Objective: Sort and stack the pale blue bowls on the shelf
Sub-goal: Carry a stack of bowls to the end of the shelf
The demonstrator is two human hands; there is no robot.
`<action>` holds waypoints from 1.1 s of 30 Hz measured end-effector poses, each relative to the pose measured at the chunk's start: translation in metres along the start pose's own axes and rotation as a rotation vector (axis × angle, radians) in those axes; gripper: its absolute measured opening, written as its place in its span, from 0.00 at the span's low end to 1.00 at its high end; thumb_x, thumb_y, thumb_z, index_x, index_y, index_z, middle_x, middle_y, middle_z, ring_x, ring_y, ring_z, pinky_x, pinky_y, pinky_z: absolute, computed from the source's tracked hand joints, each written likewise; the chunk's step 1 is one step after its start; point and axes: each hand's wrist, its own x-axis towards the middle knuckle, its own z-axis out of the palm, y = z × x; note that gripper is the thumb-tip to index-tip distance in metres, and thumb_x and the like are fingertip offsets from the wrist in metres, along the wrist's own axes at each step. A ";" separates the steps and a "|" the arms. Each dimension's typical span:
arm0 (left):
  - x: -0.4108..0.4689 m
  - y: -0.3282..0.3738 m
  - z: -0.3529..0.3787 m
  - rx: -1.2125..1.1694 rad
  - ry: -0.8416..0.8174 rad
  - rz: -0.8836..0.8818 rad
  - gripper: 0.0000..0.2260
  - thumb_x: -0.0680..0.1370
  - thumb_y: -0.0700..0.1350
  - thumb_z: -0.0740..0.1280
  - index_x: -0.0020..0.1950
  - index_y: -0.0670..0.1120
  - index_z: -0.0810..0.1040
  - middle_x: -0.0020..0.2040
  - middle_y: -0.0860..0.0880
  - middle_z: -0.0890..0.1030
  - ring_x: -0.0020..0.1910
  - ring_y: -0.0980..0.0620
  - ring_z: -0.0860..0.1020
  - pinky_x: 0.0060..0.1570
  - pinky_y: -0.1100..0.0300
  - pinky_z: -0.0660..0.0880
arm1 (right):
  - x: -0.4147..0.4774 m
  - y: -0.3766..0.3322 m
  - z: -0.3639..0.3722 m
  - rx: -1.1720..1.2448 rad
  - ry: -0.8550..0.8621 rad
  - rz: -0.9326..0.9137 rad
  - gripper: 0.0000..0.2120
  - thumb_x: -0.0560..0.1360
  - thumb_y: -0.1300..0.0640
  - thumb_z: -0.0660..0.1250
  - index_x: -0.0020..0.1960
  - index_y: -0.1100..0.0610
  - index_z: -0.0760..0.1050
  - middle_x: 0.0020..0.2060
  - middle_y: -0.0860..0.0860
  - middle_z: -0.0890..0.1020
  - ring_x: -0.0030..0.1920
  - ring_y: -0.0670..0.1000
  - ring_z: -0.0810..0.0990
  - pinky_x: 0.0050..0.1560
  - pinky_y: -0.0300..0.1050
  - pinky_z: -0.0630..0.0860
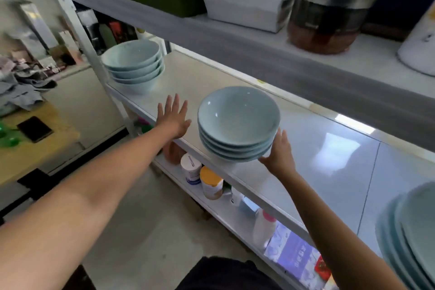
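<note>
- I see a white shelf (306,139) with a glossy surface, and two stacks of pale blue bowls stand on it.
- The near stack (239,125) sits at the front edge of the shelf, in the middle of my view. I count about four bowls in it, nested one in the other, mouths up.
- The far stack (134,66) stands at the left end of the same shelf, beside the upright post (77,23). It also has about four bowls, and it is well apart from the near stack.
- My right hand (279,150) is against the right side of the near stack, low down. The fingers are spread and lie along the bowl wall, the thumb goes under the lowest bowl. It cups the stack more than it closes around it.
- My left hand (173,116) is flat and wide open, all fingers apart, holding nothing. It is over the front edge of the shelf, between the two stacks, just beside the near one but not touching it.
- At the right border, more pale blue dishes (409,233) show, blurred, so I cannot tell their shape or number.
- On the shelf below stand some tins (210,182) and a white bottle (264,227).
- The shelf above carries white boxes (244,4) and a big jar (327,19).
</note>
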 end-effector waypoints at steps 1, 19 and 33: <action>0.005 -0.002 0.000 0.085 0.035 0.039 0.28 0.83 0.54 0.48 0.78 0.50 0.37 0.77 0.45 0.32 0.76 0.44 0.32 0.73 0.44 0.37 | 0.002 -0.002 0.003 -0.047 0.027 -0.030 0.44 0.67 0.54 0.75 0.76 0.56 0.54 0.71 0.58 0.63 0.71 0.61 0.63 0.67 0.59 0.69; 0.033 0.034 -0.033 -1.458 -0.830 0.237 0.17 0.78 0.55 0.61 0.64 0.51 0.76 0.64 0.45 0.79 0.61 0.42 0.77 0.67 0.43 0.67 | -0.063 -0.070 0.013 1.729 0.061 0.629 0.19 0.79 0.46 0.59 0.67 0.52 0.72 0.64 0.52 0.75 0.64 0.61 0.73 0.50 0.65 0.78; -0.006 0.131 -0.014 -1.379 -1.060 0.307 0.32 0.66 0.49 0.67 0.70 0.51 0.67 0.65 0.42 0.76 0.53 0.42 0.79 0.38 0.45 0.79 | -0.107 -0.042 -0.036 1.517 0.433 0.632 0.24 0.73 0.40 0.61 0.66 0.48 0.69 0.64 0.49 0.75 0.61 0.55 0.76 0.49 0.60 0.80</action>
